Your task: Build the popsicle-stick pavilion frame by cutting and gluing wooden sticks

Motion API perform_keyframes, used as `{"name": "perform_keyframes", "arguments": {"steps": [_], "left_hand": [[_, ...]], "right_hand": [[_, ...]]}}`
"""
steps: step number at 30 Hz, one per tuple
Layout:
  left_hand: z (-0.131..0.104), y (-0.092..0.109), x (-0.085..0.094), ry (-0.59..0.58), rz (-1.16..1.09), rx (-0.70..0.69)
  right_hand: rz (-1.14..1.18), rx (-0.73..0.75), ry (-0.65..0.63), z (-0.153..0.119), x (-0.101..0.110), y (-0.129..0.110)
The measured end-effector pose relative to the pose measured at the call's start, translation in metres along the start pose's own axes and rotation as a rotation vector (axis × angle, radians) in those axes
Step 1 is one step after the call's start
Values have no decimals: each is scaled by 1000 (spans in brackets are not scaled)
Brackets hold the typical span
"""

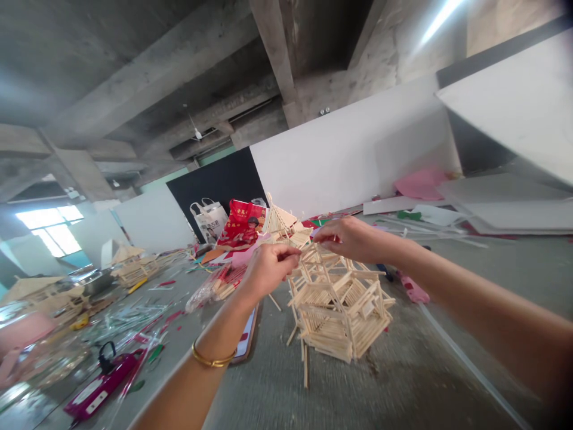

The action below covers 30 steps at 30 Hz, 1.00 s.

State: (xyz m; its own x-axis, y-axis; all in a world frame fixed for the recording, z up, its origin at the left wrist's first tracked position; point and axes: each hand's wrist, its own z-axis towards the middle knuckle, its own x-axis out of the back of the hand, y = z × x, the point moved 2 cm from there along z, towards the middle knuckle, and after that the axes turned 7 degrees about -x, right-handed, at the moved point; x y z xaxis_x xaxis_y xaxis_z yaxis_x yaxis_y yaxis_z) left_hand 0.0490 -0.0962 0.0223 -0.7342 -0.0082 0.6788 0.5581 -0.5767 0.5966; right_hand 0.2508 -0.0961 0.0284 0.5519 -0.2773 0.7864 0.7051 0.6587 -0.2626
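Note:
A small openwork house model [342, 310] built from thin wooden sticks stands on the grey table in front of me. My left hand [271, 269], a gold bracelet on its wrist, reaches to the model's upper left edge with thumb and fingertips pinched together. My right hand [344, 239] is over the model's top, its fingers curled in a pinch. Anything between the fingertips of either hand is too small to make out. Just behind the hands rises a pointed stick roof piece [280, 221]. A few loose sticks [306, 364] lie or lean at the model's lower left.
A phone [246, 340] lies under my left forearm. Bundled sticks in plastic [219, 283] and a red bag [242, 224] are beyond it. A magenta glue gun [105, 382] lies front left, a pink tool [412, 288] with a pale cord at right. Foam sheets [505, 200] lie back right.

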Motion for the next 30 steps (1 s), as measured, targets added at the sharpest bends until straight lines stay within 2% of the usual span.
{"name": "perform_keyframes", "arguments": {"steps": [3, 6, 8, 12, 14, 17, 19, 21, 27, 30], "left_hand": [[-3, 7, 0, 60, -203, 28], [-11, 17, -5, 132, -400, 13], [-18, 25, -10, 201, -471, -18], [-32, 39, -24, 338, -544, -66], [-39, 45, -31, 374, -550, -88], [-48, 52, -42, 414, -508, -105], [-54, 55, -49, 431, -481, -112], [-60, 57, -56, 431, -490, -118], [-74, 49, -71, 337, -687, -65], [-75, 41, -77, 282, -819, -38]], "right_hand": [[48, -78, 60, 1, 8, 4], [187, -178, 33, 1, 16, 7], [346, -206, -48, 1, 20, 6], [704, -225, -291, -6, 22, -10], [836, -214, -334, -13, 22, -21], [934, -271, -184, -25, 20, -32], [897, -321, -44, -33, 19, -36], [812, -334, 25, -40, 18, -41], [751, -282, -72, -52, 14, -49], [755, -271, -80, -55, 9, -47]]}}
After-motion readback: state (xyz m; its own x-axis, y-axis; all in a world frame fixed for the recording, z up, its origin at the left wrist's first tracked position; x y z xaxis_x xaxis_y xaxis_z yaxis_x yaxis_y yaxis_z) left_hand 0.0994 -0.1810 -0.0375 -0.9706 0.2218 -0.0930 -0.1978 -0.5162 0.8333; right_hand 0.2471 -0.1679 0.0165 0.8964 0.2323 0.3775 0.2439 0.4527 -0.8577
